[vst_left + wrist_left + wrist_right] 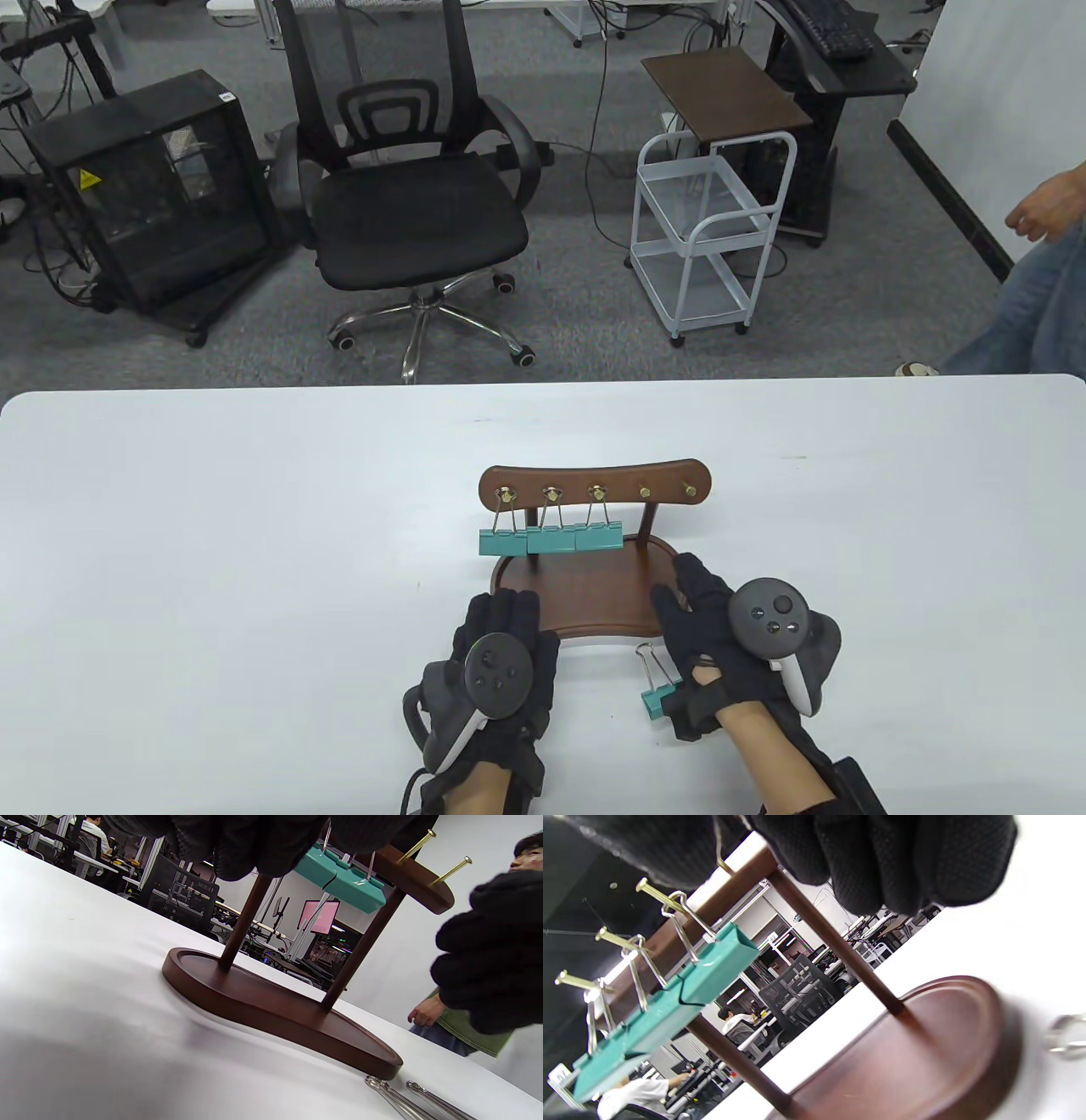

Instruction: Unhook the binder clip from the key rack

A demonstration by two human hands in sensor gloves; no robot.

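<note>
Stood near the middle of the white table (212,526): a dark wooden key rack (594,488), oval base tray (594,594) toward the person, crossbar raised on two posts with a row of brass pegs. Hung from the three pegs on the table view's left: three teal binder clips (551,537), side by side and touching, wire loops over the pegs; the two pegs on the right bare. Lay flat on the table, just beside the near right edge of the base: a fourth teal binder clip (655,683), wire handles pointed toward the rack, teal body partly tucked under the right wrist. Rested at the near left rim of the base: the left hand (501,654), palm down, fingers loosely together, gripping nothing, below and well short of the hanging clips. Lay on the right side of the tray: the right hand (721,628), fingers stretched forward over the wood, thumb spread toward the left, nothing held. Seen from the left wrist view: the base edge, both posts and the clips overhead (339,878). Seen from the right wrist view: the clips (670,993) on their pegs, up and off to the left of the gloved fingers (882,857). Both hands apart from each other, one at each near corner of the base.
</note>
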